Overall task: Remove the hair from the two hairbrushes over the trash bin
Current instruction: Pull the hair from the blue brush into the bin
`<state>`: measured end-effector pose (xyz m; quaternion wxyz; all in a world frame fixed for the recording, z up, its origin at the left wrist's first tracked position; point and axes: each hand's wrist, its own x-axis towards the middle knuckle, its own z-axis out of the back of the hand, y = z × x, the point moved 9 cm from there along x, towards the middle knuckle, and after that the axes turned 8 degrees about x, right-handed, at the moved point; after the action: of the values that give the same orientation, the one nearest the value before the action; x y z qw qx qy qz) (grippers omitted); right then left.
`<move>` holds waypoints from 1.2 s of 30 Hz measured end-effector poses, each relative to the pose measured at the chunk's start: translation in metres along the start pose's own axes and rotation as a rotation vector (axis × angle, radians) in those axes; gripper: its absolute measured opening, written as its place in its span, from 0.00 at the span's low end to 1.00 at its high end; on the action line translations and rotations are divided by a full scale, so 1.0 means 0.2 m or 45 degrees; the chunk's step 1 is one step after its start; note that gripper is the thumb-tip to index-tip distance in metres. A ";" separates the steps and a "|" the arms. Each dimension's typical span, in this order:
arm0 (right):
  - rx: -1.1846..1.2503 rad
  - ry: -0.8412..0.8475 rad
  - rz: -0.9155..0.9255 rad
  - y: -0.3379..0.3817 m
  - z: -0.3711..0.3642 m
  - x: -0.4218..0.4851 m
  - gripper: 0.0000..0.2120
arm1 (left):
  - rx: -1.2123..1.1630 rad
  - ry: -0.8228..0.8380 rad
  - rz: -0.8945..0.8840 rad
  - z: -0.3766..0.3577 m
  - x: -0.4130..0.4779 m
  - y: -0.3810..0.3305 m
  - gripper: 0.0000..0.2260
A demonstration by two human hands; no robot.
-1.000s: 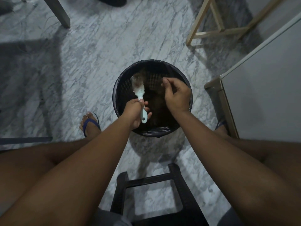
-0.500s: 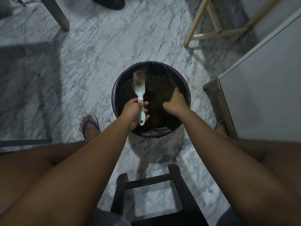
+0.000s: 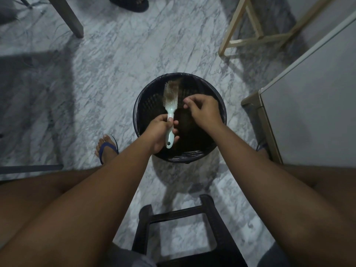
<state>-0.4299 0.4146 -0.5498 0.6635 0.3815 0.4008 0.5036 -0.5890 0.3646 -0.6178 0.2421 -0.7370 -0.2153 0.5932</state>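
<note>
A pale mint hairbrush (image 3: pixel 170 105) stands upright over the black round trash bin (image 3: pixel 143 97), a clump of brown hair caught in its bristles. My left hand (image 3: pixel 160 132) grips its handle, bristles turned to the right. My right hand (image 3: pixel 202 110) hovers over the bin just right of the brush head, fingers loosely curled and pinched, not touching the bristles. I cannot tell whether any hair is between those fingers. Only one brush is in view.
The bin stands on a grey marble floor. A black stool (image 3: pixel 179 228) is between my knees. A white cabinet (image 3: pixel 308 105) stands at the right, a wooden frame (image 3: pixel 250 33) at the back right, and a table leg (image 3: pixel 67 18) at the back left. My sandalled foot (image 3: pixel 107 147) is left of the bin.
My right hand dipped down into the bin, then rose again beside the brush head. My left hand kept the brush nearly still.
</note>
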 end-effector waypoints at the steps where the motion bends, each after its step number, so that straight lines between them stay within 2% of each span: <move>1: 0.027 -0.057 0.054 0.03 0.04 -0.01 0.08 | -0.027 -0.006 0.006 0.00 0.00 0.00 0.08; 5: 0.106 -0.301 0.321 0.16 0.17 -0.07 0.07 | -0.084 0.030 0.046 -0.05 0.01 0.02 0.08; 10: 0.072 -0.439 0.482 0.21 0.21 -0.13 0.08 | -0.087 -0.066 0.084 -0.06 0.04 0.01 0.09; 15: 0.123 -0.612 0.531 0.22 0.28 -0.17 0.08 | -0.166 -0.188 0.193 0.03 0.05 0.06 0.11; 18: 0.162 -0.725 0.432 0.17 0.30 -0.18 0.08 | -0.136 -0.163 0.155 0.03 0.05 0.05 0.13; 19: 0.144 -0.705 0.374 0.14 0.29 -0.18 0.08 | -0.129 -0.154 0.132 0.03 0.05 0.04 0.13; 20: 0.098 -0.599 0.267 0.09 0.25 -0.14 0.07 | -0.119 -0.143 0.104 0.02 0.05 0.03 0.13; 22: -0.111 -0.191 -0.093 -0.05 0.12 -0.07 0.09 | -0.062 -0.109 0.047 0.01 0.04 0.00 0.12; 23: -0.216 0.042 -0.264 -0.12 0.04 -0.07 0.19 | -0.026 -0.080 0.026 0.01 0.04 0.00 0.12; 24: -0.269 0.216 -0.337 -0.16 -0.02 -0.08 0.30 | 0.003 -0.042 0.015 -0.01 0.03 -0.01 0.12; 25: -0.267 0.295 -0.332 -0.17 -0.06 -0.08 0.39 | 0.026 0.002 0.010 -0.02 0.02 -0.01 0.12; 26: -0.215 0.317 -0.286 -0.14 -0.08 -0.08 0.42 | 0.036 0.051 0.005 -0.04 0.02 -0.01 0.12; 28: 0.038 0.318 -0.233 -0.08 -0.11 -0.06 0.38 | 0.045 0.130 -0.008 -0.06 0.00 -0.01 0.12; 30: 0.276 0.307 -0.253 -0.06 -0.12 -0.06 0.23 | 0.029 0.175 -0.005 -0.07 -0.01 -0.01 0.12; 32: 0.201 0.187 -0.235 -0.05 -0.08 -0.04 0.12 | -0.016 0.206 0.008 -0.07 -0.02 0.00 0.11; 34: 0.004 0.068 -0.186 -0.05 -0.02 -0.03 0.08 | -0.041 0.219 0.021 -0.08 -0.02 0.01 0.12; 36: -0.073 0.048 -0.156 -0.05 -0.01 -0.02 0.08 | -0.034 0.213 0.024 -0.08 -0.02 0.01 0.11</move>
<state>-0.4291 0.4096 -0.5589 0.6961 0.3274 0.4213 0.4804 -0.5742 0.3589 -0.6141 0.2437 -0.7891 -0.1951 0.5290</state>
